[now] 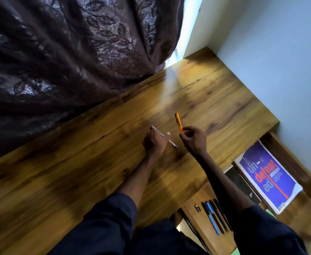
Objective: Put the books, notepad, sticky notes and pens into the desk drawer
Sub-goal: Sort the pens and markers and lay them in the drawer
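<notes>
My left hand holds a white pen with blue ends low over the wooden desk. My right hand pinches the lower end of an orange pen, which stands nearly upright above the desk. At the lower right the desk drawer is open. In it lie several dark and blue pens, a small dark object, a dark spiral notepad and a purple book with orange lettering.
A dark patterned curtain hangs along the desk's far side, with bright window light at its edge. A pale blue wall bounds the desk on the right. My dark sleeves fill the bottom of the view.
</notes>
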Tool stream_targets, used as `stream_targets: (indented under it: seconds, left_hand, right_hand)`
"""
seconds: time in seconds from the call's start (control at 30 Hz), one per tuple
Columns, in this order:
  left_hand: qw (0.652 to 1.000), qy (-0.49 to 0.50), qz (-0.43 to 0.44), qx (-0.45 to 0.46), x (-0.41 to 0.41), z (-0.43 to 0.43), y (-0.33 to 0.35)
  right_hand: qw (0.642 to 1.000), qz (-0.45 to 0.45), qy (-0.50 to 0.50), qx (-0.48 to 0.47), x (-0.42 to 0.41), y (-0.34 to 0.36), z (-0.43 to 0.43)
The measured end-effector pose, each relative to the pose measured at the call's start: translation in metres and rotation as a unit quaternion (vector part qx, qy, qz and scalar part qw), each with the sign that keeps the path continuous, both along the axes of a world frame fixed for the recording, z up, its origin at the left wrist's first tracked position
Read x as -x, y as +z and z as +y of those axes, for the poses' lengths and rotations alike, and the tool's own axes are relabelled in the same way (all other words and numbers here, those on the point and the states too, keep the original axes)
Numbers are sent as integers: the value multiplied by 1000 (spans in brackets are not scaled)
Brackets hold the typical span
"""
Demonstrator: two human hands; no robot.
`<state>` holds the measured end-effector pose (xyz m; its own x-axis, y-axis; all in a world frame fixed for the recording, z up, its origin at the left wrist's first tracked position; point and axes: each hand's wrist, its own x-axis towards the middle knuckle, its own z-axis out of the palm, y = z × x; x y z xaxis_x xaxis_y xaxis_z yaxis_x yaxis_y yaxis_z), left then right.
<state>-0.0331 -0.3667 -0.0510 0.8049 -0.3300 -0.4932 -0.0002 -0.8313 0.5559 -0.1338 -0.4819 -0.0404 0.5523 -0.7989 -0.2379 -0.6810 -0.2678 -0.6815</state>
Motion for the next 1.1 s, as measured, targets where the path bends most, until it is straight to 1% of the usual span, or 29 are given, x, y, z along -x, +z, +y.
stream_targets:
  seconds: [0.1,0.2,0.27,0.33,0.4,0.47,0.57,0.63,0.77,0.87,0.97,1.1]
  left_hand:
    - [999,-5,-12,-35,7,-13,10]
    - [998,-17,2,-52,15,-21,17]
    - [996,-47,20,-76,28,-23,14]
    - [992,-75,39,-92,43,-26,-3]
    - [988,-112,58,-83,66,-26,-4]
    - [983,-160,76,-45,97,-27,19]
    - [974,-202,100,6,136,-35,25]
    - [971,-217,93,23,159,-41,27]
    - [964,-256,74,23,194,-45,33]
    - [961,-266,73,18,212,-41,29]
    - [957,-280,77,13,226,-35,28]
    - [952,-298,71,17,238,-24,24]
  right_hand:
    - [998,-28,-38,-40,41,5,7]
    - [991,-66,-66,-98,78,10,12]
    - [982,-95,-80,-143,103,12,13]
    - [966,-140,-92,-196,129,15,12]
    - [948,-182,-110,-238,156,21,13]
    - [930,-221,-131,-264,185,28,14]
    - [921,-241,-153,-266,229,27,14]
    - [921,-231,-178,-257,260,19,12]
    - [925,-185,-232,-235,315,-8,16]
    - [936,-132,-233,-228,351,-35,25]
    - [948,-52,-223,-222,379,-64,37]
    - [965,34,-198,-168,391,-85,45]
